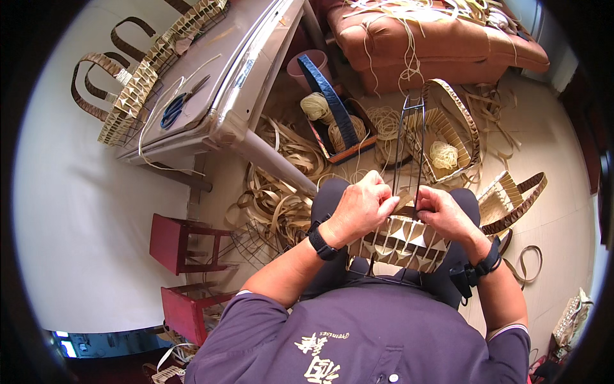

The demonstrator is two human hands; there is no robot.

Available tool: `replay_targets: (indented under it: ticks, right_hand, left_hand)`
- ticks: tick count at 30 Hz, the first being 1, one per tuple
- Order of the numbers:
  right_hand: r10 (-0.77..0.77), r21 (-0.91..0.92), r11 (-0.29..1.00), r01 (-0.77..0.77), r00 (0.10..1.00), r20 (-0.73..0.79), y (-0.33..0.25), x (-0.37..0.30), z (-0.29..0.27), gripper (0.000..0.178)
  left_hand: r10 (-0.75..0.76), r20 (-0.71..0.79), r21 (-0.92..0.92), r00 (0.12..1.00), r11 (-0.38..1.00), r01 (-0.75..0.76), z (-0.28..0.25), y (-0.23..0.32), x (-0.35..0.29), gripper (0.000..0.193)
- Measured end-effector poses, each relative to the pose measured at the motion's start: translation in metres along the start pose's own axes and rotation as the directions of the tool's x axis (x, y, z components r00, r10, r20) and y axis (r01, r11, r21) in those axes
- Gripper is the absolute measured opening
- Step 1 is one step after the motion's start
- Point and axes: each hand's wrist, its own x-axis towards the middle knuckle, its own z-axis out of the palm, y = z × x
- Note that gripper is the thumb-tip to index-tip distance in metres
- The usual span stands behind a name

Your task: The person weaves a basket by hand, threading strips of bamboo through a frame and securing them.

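A small basket (400, 246) rests on my lap between my knees, woven with brown and cream strips over a wire frame. Its tall dark wire handle (396, 144) rises away from me. At the rim's left, my left hand (361, 208) is closed, thumb pressed to the fingers; whatever sits in that pinch is too small to make out. My right hand (444, 214) grips the rim at the foot of the handle wire, fingers closed. Between the fingertips of both hands shows a short piece of brown strip (404, 200).
A table (246, 38) at the left carries scissors (182, 105) and several baskets (131, 102). Heaped strips (281, 192) cover the floor near red stools (173, 243). Beyond my knees stand a blue-handled basket (352, 150), another basket (448, 173) and an armchair (409, 48).
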Motion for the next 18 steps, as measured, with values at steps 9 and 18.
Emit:
replay_targets:
  ticks: [9, 18]
  right_hand:
    - [0.052, 0.079, 0.996, -0.049, 0.998, -0.043, -0.009, -0.007, 0.004, 0.021]
    - [0.053, 0.259, 0.964, -0.054, 0.999, 0.01, -0.012, -0.013, 0.0, 0.011]
  left_hand:
    - [0.096, 0.015, -0.096, 0.995, 0.991, -0.094, -0.001, 0.002, 0.005, 0.028]
    - [-0.141, 0.043, -0.255, 0.989, 0.956, 0.147, 0.011, 0.011, 0.004, 0.076]
